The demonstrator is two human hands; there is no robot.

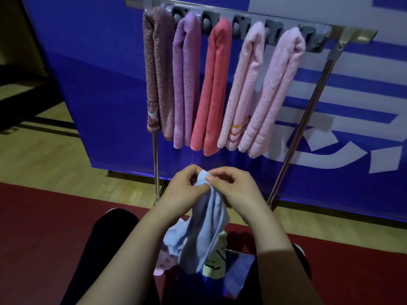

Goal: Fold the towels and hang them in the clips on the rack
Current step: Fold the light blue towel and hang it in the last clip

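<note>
Nearest, below the rack (308, 111): two bare forearms reaching forward over dark-clad legs, with a heap of cloth (167, 258) lying between the knees, pink, pale green and blue bits showing, partly hidden. Just above that heap, a blue towel (204, 230) hanging down in loose folds, its lower end reaching the heap. Left hand (185, 188) and right hand (233, 188) meeting at the towel's top edge, fingers of both pinched shut on one corner, thumbs close together, the cloth bunched between them. Under the rack's feet, red mat nearest, then a strip of pale wood floor. Further up, between the two metal legs, five folded towels hanging side by side from the grey clip bar (242, 25): from the left end, a mottled towel (157, 73), a purple towel (187, 80), a red towel (213, 89), a pink towel (242, 89) with yellow and red wavy stripes near its hem, and a plain pink towel (275, 93). Each doubled over and caught at the top in a clip. At the bar's right end, one clip (312, 38) empty. Behind the rack, a blue banner (110, 84) with white markings.
</note>
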